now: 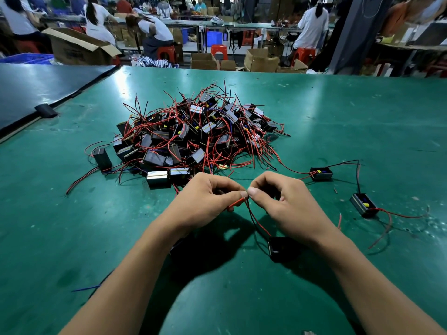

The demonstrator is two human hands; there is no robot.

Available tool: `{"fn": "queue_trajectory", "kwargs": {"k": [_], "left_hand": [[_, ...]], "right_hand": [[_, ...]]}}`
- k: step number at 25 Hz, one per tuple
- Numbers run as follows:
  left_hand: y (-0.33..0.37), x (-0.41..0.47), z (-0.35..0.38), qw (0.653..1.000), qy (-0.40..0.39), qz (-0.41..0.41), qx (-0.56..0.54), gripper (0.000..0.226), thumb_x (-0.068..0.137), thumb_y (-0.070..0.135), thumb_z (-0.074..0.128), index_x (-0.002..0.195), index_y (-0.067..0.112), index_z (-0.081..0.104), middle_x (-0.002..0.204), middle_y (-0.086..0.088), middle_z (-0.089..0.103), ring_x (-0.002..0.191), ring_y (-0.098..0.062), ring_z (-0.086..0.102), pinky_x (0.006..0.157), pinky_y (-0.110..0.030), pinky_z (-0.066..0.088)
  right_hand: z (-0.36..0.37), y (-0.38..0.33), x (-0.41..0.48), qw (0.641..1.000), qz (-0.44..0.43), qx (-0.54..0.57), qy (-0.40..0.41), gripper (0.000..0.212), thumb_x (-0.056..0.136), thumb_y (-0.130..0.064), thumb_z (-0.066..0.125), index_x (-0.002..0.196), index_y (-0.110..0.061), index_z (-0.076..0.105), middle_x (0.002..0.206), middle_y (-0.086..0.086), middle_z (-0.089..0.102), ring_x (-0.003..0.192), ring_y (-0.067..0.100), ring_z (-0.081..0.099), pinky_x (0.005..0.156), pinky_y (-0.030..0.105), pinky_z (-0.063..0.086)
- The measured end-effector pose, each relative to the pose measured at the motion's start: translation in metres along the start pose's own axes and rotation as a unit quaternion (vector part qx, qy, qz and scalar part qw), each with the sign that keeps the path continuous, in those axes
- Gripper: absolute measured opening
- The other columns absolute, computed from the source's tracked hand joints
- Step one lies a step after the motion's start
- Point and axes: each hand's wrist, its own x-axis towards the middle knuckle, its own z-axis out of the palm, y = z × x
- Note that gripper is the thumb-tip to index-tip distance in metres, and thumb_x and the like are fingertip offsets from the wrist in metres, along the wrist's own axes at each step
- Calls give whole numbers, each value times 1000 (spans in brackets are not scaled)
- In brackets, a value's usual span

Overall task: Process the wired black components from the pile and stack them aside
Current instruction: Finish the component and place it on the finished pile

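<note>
The left hand [208, 197] and the right hand [278, 199] are pinching the red and black leads [256, 221] thumb to thumb, probably twisting them. Their black component [278, 249] is lying just below the right wrist on the green table [72, 226]. Next it is needing a place right of the fingers, near two components [321, 174] lying apart, not stacked. Beyond the fingers the pile [193, 134] is waiting, its wires tangling.

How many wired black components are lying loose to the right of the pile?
2. One wired black box component sits right of the tangled pile; the other lies farther right and nearer. A third rests below the right hand, which pinches its red wire; more may be hidden.
</note>
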Motion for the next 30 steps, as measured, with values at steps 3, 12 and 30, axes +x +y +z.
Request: {"fn": "queue_trajectory", "kwargs": {"k": [3, 12, 30], "left_hand": [[1, 0, 1, 999, 20, -23, -25, 25, 95, 36, 59, 92, 18, 76, 83, -3, 75, 72, -14, 68, 72, -32, 52], [-5, 2, -1, 996, 59, -69, 16, 30, 98, 38, 53, 99, 17, 73, 96, -3, 74, 93, -23, 70, 91, -42, 54], [-2, 4, 5, 978, 67, -109, -163, 32, 106, 19, 37, 106, -3, 60, 91, -18, 63, 74, -26, 69, 76, -37, 59]], "right_hand": [[-5, 4, 4, 996, 57, 63, 40, 13, 92, -20, 69, 80, -18, 69, 58, -16, 57, 54, 2, 46, 54, 15, 38], [-23, 7, 6, 963, -15, 44, 264, 7, 93, -30, 67, 97, -25, 71, 83, -11, 68, 67, 2, 56, 63, 12, 44], [-31, 28, 4, 935, 96, -340, -18, 30, 92, -27, 56, 119, -31, 69, 121, -3, 60, 109, 26, 61, 95, 37, 47]]}}
